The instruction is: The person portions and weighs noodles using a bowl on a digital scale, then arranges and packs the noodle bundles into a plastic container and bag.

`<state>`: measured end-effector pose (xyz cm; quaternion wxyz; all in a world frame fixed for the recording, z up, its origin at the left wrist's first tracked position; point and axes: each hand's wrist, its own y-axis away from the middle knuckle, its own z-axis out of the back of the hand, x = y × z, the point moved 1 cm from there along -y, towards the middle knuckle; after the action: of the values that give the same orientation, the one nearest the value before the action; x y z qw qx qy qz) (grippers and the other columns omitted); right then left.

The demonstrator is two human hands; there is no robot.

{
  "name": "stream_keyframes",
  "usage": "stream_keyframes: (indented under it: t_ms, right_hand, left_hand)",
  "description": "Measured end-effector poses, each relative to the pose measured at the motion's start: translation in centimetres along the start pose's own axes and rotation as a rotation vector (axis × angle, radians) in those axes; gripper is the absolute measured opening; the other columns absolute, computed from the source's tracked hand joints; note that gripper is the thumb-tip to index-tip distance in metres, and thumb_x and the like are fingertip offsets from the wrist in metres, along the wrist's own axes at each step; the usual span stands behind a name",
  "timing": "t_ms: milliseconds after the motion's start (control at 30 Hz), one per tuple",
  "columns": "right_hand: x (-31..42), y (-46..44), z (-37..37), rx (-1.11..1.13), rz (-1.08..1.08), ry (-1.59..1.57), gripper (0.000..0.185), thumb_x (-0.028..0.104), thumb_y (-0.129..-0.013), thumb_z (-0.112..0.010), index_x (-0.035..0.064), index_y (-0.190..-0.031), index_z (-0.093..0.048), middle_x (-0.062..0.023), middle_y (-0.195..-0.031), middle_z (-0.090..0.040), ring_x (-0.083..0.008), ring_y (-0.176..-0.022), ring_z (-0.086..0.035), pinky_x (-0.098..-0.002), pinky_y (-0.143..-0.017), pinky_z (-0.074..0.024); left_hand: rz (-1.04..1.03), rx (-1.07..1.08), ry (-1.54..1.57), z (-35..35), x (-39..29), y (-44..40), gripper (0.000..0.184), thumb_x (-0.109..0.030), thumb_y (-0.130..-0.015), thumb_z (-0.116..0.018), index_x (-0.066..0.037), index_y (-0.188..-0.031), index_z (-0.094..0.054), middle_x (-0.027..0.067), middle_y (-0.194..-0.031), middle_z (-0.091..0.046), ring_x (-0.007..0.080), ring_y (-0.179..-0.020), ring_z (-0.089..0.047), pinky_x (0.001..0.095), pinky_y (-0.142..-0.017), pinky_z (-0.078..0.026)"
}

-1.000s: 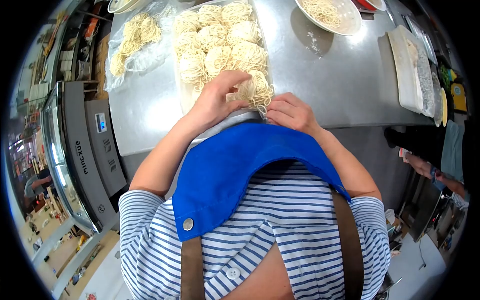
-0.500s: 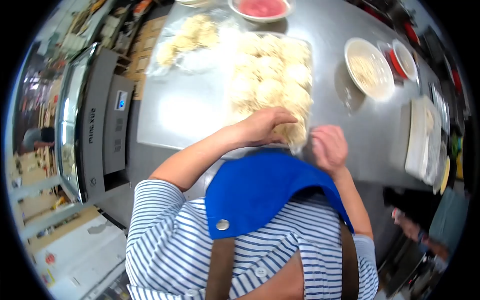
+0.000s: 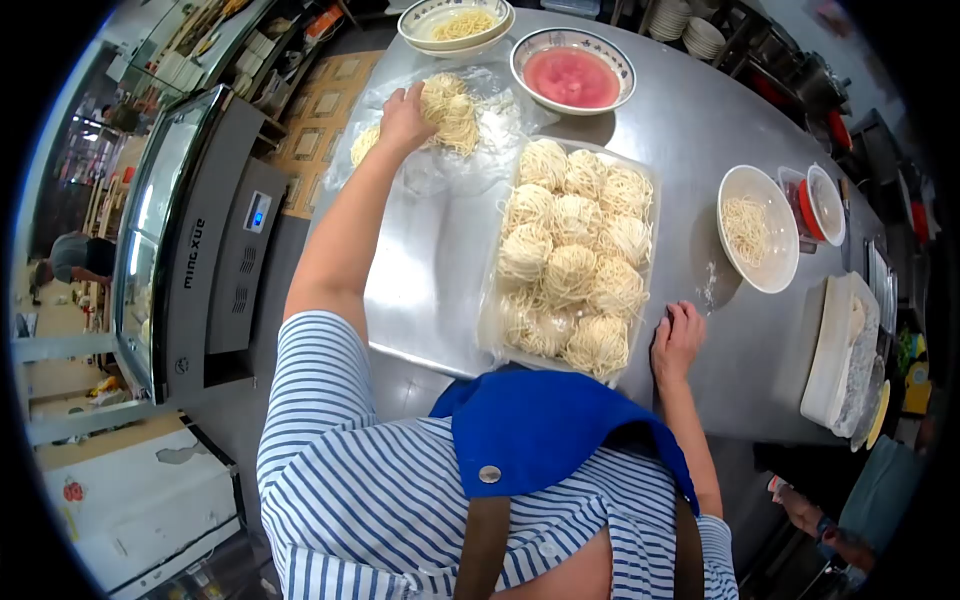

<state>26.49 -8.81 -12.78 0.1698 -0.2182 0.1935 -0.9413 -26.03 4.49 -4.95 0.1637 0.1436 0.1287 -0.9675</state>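
My left hand (image 3: 405, 118) is at the left edge of a pile of pale noodles (image 3: 455, 118) on a clear plastic sheet (image 3: 410, 178). Its fingers are a little apart and touch the noodles; the contact is partly hidden. A clear tray (image 3: 652, 222) holds several round noodle bundles (image 3: 570, 275) in rows. My right hand (image 3: 678, 338) rests on the metal table (image 3: 745, 365), just right of the tray, with loosely bent fingers and nothing in them. A smaller noodle clump (image 3: 364, 146) lies left of my left wrist.
A bowl of pink liquid (image 3: 571, 78) and stacked bowls with noodles (image 3: 455, 28) stand at the back. On the right are a noodle bowl (image 3: 758, 228), a red container (image 3: 811, 208) and a white tub (image 3: 838, 350). Another person's arm (image 3: 800, 510) shows at lower right.
My left hand has left the front of the tray and reached up and left to the noodle pile. My right hand has moved away from the tray's corner onto the table. The view has shifted.
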Motion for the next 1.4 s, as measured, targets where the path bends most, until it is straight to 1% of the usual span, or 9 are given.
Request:
stream_keyframes:
  t_ms: [300,367,433,633,800,900,967,1100,1400]
  right_hand:
    - [0.7,-0.2,0.1,0.014,-0.031,0.059,0.026,0.008,-0.076,-0.057,0.0045,-0.101,-0.058,-0.0129,-0.111,-0.055,-0.0329,-0.103,-0.05,-0.043,-0.091,-0.0373]
    - [0.7,-0.2,-0.1,0.019,-0.047,0.052,0.026,0.008,-0.076,-0.057,0.0047,-0.102,-0.058,-0.0125,-0.111,-0.055,-0.0325,-0.103,-0.05,-0.0424,-0.091,-0.0373]
    - [0.7,-0.1,0.0,0.012,-0.046,0.053,0.026,0.008,-0.076,-0.057,0.0049,-0.102,-0.059,-0.0124,-0.111,-0.055,-0.0325,-0.103,-0.05,-0.0426,-0.09,-0.0378]
    - [-0.6,0.4,-0.7,-0.018,0.011,0.062,0.025,0.01,-0.076,-0.057,0.0062,-0.1,-0.06,-0.0134,-0.106,-0.057,-0.0335,-0.098,-0.052,-0.0443,-0.085,-0.0405]
    - [0.0,0.2,-0.2,-0.053,0.013,0.049,0.022,0.011,-0.075,-0.057,0.0099,-0.097,-0.061,-0.0076,-0.104,-0.058,-0.0287,-0.098,-0.052,-0.0405,-0.085,-0.0394]
    - [0.0,0.2,-0.3,-0.068,0.01,0.049,0.021,0.011,-0.075,-0.057,0.0106,-0.096,-0.061,-0.0055,-0.104,-0.058,-0.0271,-0.098,-0.052,-0.0398,-0.085,-0.0391]
    - [0.2,0.4,-0.2,-0.073,0.001,0.037,0.02,0.011,-0.075,-0.057,0.0107,-0.095,-0.061,-0.0048,-0.104,-0.058,-0.0265,-0.097,-0.052,-0.0399,-0.085,-0.0391]
    - [0.1,0.4,-0.3,-0.062,0.016,0.041,0.02,0.01,-0.074,-0.057,0.0111,-0.093,-0.062,-0.0036,-0.103,-0.058,-0.0257,-0.097,-0.052,-0.0394,-0.084,-0.0393]
    - [0.0,0.5,-0.3,-0.072,0.024,0.025,0.02,0.009,-0.073,-0.056,0.0112,-0.092,-0.061,-0.0038,-0.102,-0.058,-0.0259,-0.096,-0.052,-0.0389,-0.083,-0.0395]
  left_hand:
    - [0.029,0.278,0.112,-1.7,2.9,-5.8,0.086,-0.016,-0.054,-0.082,-0.02,-0.132,-0.046,0.0204,-0.122,-0.05,0.0336,-0.115,-0.05,0.0442,-0.094,-0.044]
    - [0.047,0.227,0.218,-0.3,2.9,-5.2,0.081,-0.009,-0.057,-0.081,-0.014,-0.13,-0.048,0.0196,-0.119,-0.054,0.0305,-0.106,-0.057,0.0404,-0.09,-0.048]
    - [0.228,0.122,0.782,2.4,1.9,-4.2,0.074,-0.002,-0.062,-0.078,-0.007,-0.129,-0.047,0.0163,-0.115,-0.057,0.0248,-0.096,-0.06,0.0333,-0.086,-0.05]
    - [-0.024,0.106,0.875,11.1,-4.0,1.0,0.055,-0.004,-0.073,-0.072,-0.004,-0.124,-0.051,0.0086,-0.108,-0.063,0.0173,-0.096,-0.062,0.031,-0.086,-0.049]
    - [0.0,0.568,1.389,12.6,-11.5,9.6,0.057,0.004,-0.072,-0.068,-0.004,-0.125,-0.049,0.0102,-0.108,-0.061,0.0181,-0.096,-0.063,0.032,-0.08,-0.053]
    - [-0.122,0.7,0.937,12.7,-15.2,15.7,0.068,-0.01,-0.064,-0.078,-0.008,-0.127,-0.052,0.0083,-0.113,-0.061,0.0219,-0.104,-0.059,0.0336,-0.096,-0.047]
    - [-0.214,0.843,0.997,10.5,-16.1,18.6,0.068,-0.002,-0.064,-0.075,-0.013,-0.128,-0.051,0.0068,-0.122,-0.055,0.0231,-0.11,-0.056,0.0351,-0.098,-0.046]
    - [-0.641,0.731,0.46,9.1,-18.8,21.8,0.07,0.002,-0.064,-0.072,-0.014,-0.129,-0.05,0.0112,-0.127,-0.048,0.0285,-0.119,-0.048,0.0382,-0.102,-0.043]
    - [-0.728,0.706,0.108,4.7,-19.0,24.7,0.076,-0.006,-0.063,-0.075,-0.011,-0.133,-0.044,0.0219,-0.127,-0.045,0.0363,-0.114,-0.048,0.0396,-0.096,-0.043]
